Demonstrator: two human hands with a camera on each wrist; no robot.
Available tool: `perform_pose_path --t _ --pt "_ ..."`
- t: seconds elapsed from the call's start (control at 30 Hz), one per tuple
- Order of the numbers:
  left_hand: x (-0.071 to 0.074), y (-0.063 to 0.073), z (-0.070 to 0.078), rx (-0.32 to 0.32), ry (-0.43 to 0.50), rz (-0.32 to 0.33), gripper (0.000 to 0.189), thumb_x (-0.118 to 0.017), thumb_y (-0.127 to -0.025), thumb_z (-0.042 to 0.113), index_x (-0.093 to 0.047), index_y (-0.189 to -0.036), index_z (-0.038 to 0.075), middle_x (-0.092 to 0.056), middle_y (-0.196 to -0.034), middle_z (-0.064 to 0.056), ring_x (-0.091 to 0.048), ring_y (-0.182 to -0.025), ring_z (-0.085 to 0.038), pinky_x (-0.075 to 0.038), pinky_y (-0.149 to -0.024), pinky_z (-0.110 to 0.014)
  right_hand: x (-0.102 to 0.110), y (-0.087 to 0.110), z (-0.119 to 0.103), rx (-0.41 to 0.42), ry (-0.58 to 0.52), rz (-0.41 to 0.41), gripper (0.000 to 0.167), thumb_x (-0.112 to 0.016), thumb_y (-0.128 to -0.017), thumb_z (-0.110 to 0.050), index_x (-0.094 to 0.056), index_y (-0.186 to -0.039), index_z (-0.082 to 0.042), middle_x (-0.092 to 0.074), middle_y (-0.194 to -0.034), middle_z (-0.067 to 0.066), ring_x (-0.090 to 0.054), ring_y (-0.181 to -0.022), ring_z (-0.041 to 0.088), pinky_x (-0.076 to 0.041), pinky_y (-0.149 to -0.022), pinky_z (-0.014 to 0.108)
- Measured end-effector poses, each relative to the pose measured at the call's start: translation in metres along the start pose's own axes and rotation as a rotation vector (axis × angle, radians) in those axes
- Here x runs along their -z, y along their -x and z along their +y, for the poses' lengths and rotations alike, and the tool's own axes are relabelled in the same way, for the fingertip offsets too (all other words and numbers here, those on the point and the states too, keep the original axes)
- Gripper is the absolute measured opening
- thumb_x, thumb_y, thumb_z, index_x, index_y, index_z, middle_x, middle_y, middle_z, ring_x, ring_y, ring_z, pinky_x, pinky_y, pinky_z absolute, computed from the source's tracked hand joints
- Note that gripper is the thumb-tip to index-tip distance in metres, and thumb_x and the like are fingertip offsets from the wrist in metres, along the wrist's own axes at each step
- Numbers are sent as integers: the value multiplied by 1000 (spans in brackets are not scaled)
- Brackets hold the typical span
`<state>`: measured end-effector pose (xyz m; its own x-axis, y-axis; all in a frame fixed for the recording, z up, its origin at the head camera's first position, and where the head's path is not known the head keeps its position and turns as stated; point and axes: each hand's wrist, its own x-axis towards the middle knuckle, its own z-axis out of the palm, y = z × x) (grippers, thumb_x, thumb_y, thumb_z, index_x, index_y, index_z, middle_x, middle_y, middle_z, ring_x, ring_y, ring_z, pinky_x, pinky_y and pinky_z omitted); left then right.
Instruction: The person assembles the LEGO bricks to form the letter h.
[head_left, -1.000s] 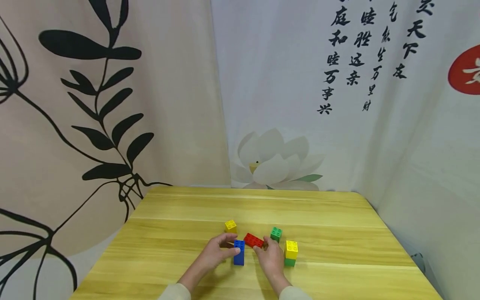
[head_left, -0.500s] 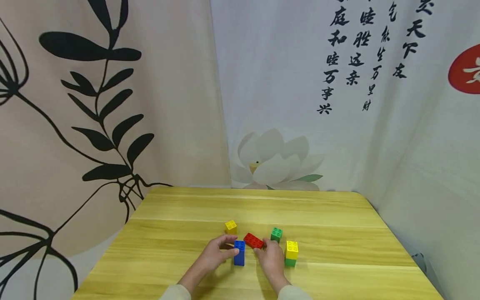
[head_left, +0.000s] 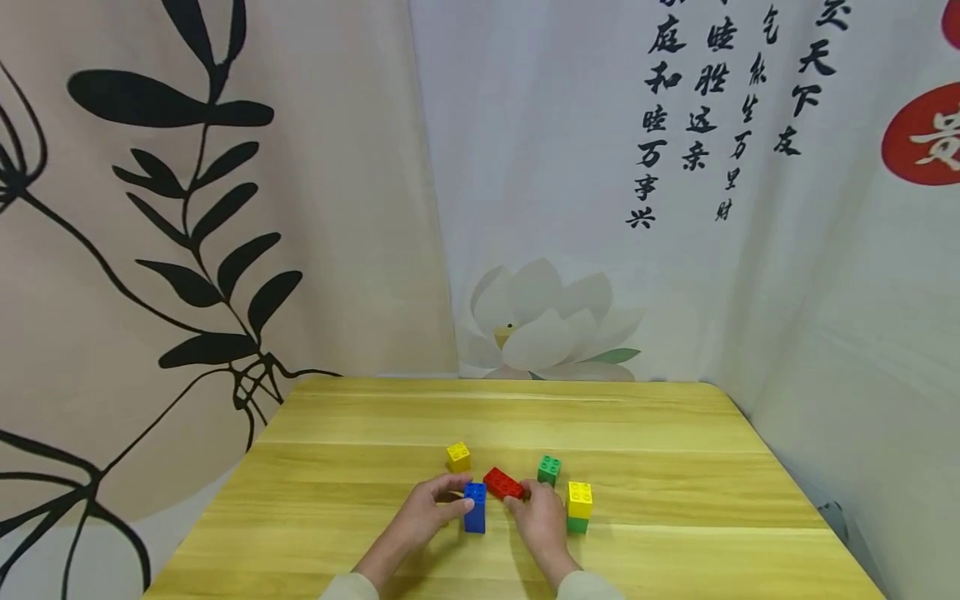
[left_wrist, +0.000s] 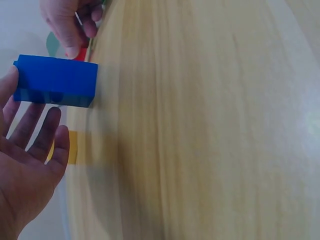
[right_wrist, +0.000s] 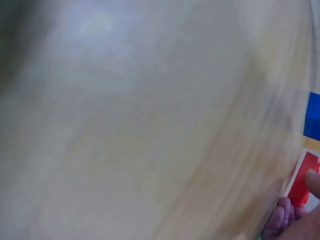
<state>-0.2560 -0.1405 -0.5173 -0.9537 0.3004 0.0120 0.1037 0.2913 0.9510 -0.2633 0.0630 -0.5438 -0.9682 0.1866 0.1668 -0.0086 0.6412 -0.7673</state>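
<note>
My left hand (head_left: 426,515) pinches the top of a blue block (head_left: 475,508) between thumb and forefinger. The block stands upright and a faint seam crosses its side in the left wrist view, like two toy bricks stacked. The other left fingers are spread beside it. To its right, my right hand (head_left: 540,521) pinches the near end of a red toy brick (head_left: 503,482), which lies at a slant. In the right wrist view the thumb is on the red brick (right_wrist: 302,179), and most of that hand falls outside the picture.
A small yellow brick (head_left: 458,456) sits beyond my left hand. Beyond my right hand stands a green brick (head_left: 549,469). A yellow brick (head_left: 580,497) on top of a green one (head_left: 577,525) is just right of that hand. All are on a wooden table (head_left: 675,450).
The head view has shifted slightly, so everything appears a little further left. Both hands keep their grips, and the bricks stay in the same arrangement.
</note>
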Motion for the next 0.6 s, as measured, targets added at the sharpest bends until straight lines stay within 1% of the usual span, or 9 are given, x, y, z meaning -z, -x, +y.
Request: perform_pose_path --t 0.13,0.23,0.33,0.4,0.6 --pt "1 2 -1 -18 -33 4 48 -69 -94 31 -60 -133 4 -64 -125 -11 -59 -111 -30 -52 -88 -44 3 0 -4 -26 -26 -21 34 -81 -82 -16 -71 -108 3 -65 -95 12 -58 -84 25 -50 -77 45" --pt "1 3 -2 -15 -48 6 51 -68 -95 35 -60 -134 4 -64 -126 -11 -59 -112 -29 -51 -91 -46 5 -1 -8 -51 -44 -42 36 -80 -84 -18 -70 -112 3 -65 -98 12 -59 -85 24 -52 -77 43" --pt "1 3 -4 -6 -53 12 53 -69 -94 37 -61 -134 4 -64 -125 -10 -59 -111 -28 -50 -91 -47 7 -2 -13 -62 -79 -51 38 -79 -85 -19 -69 -114 3 -66 -102 12 -60 -85 22 -53 -73 40" --pt "1 2 -4 -1 -52 16 54 -70 -93 39 -61 -133 5 -65 -124 -9 -59 -110 -28 -50 -91 -47 9 -2 -15 -62 -107 -47 37 -79 -85 -19 -69 -115 2 -67 -103 12 -60 -83 21 -52 -70 37" --pt "0 1 -5 -11 -62 24 53 -70 -92 38 -62 -132 4 -66 -122 -8 -59 -108 -26 -51 -89 -45 18 -5 -26 -10 -146 -21 35 -77 -87 -19 -70 -114 2 -71 -100 11 -61 -76 18 -51 -63 33"
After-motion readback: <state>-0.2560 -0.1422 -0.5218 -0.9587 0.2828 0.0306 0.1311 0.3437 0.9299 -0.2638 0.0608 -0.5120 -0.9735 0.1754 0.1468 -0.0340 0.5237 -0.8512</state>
